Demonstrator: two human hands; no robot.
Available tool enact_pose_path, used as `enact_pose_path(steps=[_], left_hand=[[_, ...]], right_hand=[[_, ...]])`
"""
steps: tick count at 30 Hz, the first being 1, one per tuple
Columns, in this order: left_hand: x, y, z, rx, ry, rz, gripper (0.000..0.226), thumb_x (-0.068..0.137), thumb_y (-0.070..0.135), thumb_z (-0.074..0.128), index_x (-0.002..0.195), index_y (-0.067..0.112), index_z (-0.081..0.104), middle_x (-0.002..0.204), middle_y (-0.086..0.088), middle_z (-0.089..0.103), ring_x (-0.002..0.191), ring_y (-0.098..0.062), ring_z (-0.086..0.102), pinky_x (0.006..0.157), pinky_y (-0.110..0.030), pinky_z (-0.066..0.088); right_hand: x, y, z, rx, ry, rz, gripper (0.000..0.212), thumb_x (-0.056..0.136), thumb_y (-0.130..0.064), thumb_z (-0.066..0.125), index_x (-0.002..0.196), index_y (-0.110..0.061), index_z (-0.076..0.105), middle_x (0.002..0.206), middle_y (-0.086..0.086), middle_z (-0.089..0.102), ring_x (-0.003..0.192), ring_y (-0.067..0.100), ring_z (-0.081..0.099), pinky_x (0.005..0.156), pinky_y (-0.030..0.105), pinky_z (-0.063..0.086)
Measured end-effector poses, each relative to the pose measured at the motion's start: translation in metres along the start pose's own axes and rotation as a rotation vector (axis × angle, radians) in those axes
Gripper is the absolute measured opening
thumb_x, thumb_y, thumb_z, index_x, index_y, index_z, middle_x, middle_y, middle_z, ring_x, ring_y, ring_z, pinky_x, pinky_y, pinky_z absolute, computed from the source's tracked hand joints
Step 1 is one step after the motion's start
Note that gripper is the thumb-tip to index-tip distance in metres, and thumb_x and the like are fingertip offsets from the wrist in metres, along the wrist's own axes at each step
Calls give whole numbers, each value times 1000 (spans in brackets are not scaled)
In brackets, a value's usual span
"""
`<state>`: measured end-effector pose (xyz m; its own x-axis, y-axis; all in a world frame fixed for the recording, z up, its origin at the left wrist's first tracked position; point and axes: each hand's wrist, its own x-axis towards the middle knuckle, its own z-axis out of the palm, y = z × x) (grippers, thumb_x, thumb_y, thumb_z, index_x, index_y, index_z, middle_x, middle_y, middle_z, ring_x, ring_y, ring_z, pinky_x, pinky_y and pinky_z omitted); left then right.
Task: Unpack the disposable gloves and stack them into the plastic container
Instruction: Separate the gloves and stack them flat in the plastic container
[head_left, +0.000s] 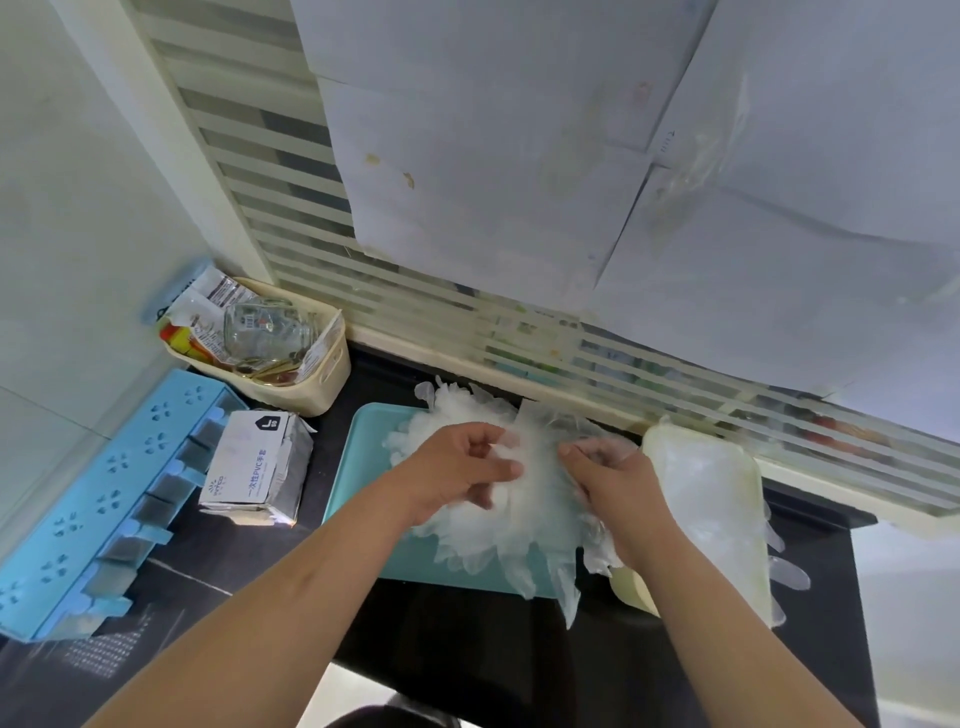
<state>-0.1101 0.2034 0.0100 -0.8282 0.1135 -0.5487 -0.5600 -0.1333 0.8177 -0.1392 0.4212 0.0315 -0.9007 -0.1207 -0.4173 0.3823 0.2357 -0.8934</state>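
A heap of clear disposable gloves (524, 519) lies on a teal tray (358, 467) on the dark counter. My left hand (462, 470) rests on the heap's left side, fingers curled and pinching glove film. My right hand (613, 478) presses on the heap's right side, gripping a glove near its fingertips. To the right stands a pale yellow plastic container (711, 519) with gloves stacked in it; some glove fingers hang over its right edge. The torn grey glove box (254, 467) sits left of the tray.
A blue plastic rack (98, 509) lies along the left wall. A cream basket (311, 384) with a glass jar and packets stands at the back left. A striped glass partition runs behind the counter. The counter's front edge drops off below my forearms.
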Motion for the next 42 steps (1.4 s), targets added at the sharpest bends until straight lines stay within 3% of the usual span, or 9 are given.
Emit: enact_pose_path(steps=[4, 9, 16, 24, 29, 32, 35, 39, 42], left_hand=[[6, -38, -8, 690, 589, 120, 17, 94, 32, 72, 108, 24, 66, 87, 8, 65, 74, -7, 62, 72, -25, 52], [29, -87, 13, 1242, 141, 128, 57, 96, 38, 65, 148, 31, 45, 150, 9, 35, 122, -15, 55, 99, -38, 53], [50, -106, -1, 1368, 146, 62, 31, 102, 15, 49, 130, 23, 61, 122, -2, 54, 115, -24, 57, 94, -34, 50], [3, -34, 0, 696, 258, 221, 12, 98, 30, 64, 92, 30, 75, 106, 16, 66, 95, -2, 62, 86, -20, 45], [-52, 42, 10, 273, -11, 115, 12, 95, 16, 64, 101, 11, 72, 96, 16, 69, 77, 20, 60, 81, -6, 43], [-61, 60, 12, 112, -173, 38, 12, 96, 11, 63, 106, 10, 70, 97, 7, 66, 85, 8, 64, 86, -19, 54], [-69, 69, 18, -119, -167, -26, 22, 100, 21, 62, 113, 5, 69, 103, -8, 73, 91, -17, 70, 80, -30, 57], [-70, 65, 30, -315, -205, 11, 80, 95, 75, 43, 131, 9, 71, 137, -18, 66, 126, -34, 59, 106, -47, 41], [-72, 51, 52, -343, -225, 74, 81, 92, 80, 27, 137, 26, 68, 146, -11, 61, 138, -30, 55, 117, -53, 36]], right_hand=[[-5, 13, -7, -177, 67, -7, 38, 102, -37, 67, 71, -18, 55, 60, -4, 50, 61, 12, 49, 65, 24, 43], [-13, 29, -10, -408, -14, -12, 30, 105, -48, 58, 89, -26, 71, 75, -3, 69, 76, 18, 67, 77, 34, 55], [-33, 36, -17, -448, -139, 11, 27, 107, -35, 58, 88, -26, 74, 84, -5, 73, 86, 16, 68, 86, 28, 54], [-36, 17, -17, -617, -257, -114, 17, 105, -44, 60, 111, -35, 73, 128, -18, 63, 119, 8, 60, 107, 30, 46], [-32, -41, -19, -646, -358, -346, 17, 98, -43, 72, 107, -32, 81, 170, -27, 14, 157, -1, 6, 127, 36, 13], [-37, -80, -20, -649, -431, -413, 11, 94, -37, 78, 101, -32, 84, 161, -22, 41, 153, 5, 27, 126, 39, 23], [-45, -93, -24, -433, -477, -261, 11, 91, -33, 82, 98, -26, 85, 110, 1, 79, 108, 25, 71, 103, 45, 54], [-52, -74, -41, -256, -358, -242, 20, 91, -23, 81, 95, -3, 81, 93, 25, 75, 87, 37, 73, 86, 53, 59], [-56, -53, -55, -172, -280, -226, 66, 80, -40, 81, 98, 21, 62, 91, 41, 61, 73, 31, 63, 73, 48, 57]])
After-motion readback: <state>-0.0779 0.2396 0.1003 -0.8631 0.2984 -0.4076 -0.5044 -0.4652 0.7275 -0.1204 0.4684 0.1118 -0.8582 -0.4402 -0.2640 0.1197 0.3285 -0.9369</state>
